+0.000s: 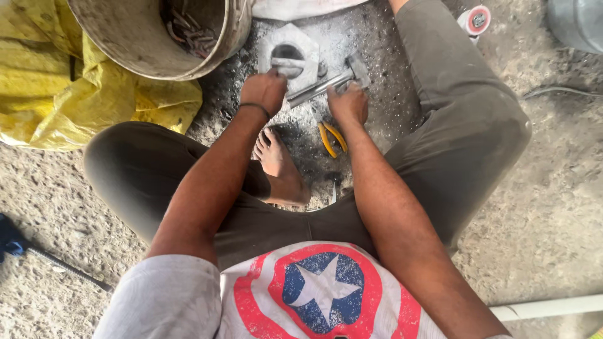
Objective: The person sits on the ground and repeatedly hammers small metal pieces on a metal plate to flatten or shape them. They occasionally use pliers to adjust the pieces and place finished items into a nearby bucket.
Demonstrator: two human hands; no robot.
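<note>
Head view, looking straight down: person sits cross-legged on a sooty concrete floor point(540, 207), one bare foot point(279, 166) tucked in front. Left hand point(265, 91) is closed down on a short grey metal piece point(290, 63) lying across the dark hole of a flat hexagonal grey metal block point(290, 53); fingers wrap over it, so the exact pinch is hidden. Right hand point(347, 103) is closed around the handle of a steel-headed hammer point(326, 83), gripped low on the shaft, head point(358, 66) lying just right of the block and near the workpiece. Yellow-handled pliers point(331, 138) lie on the floor between right wrist and foot, untouched. Dirty round plastic bucket point(157, 34) holding rusty metal scraps sits upper left, resting against a crumpled yellow woven sack point(75, 94). Small red-and-white tape roll point(475, 20) top right, well apart. White pipe point(546, 307) at lower right edge. My read on doing this well: keep the left fingertips back from the strike zone, hold the piece flat and bridging the hole so it doesn't rock, keep the hammer face square to it, short controlled blows from the wrist. Risk as I judge it: the piece skates off the block edge, or a glancing hit lands on the thumb.
</note>
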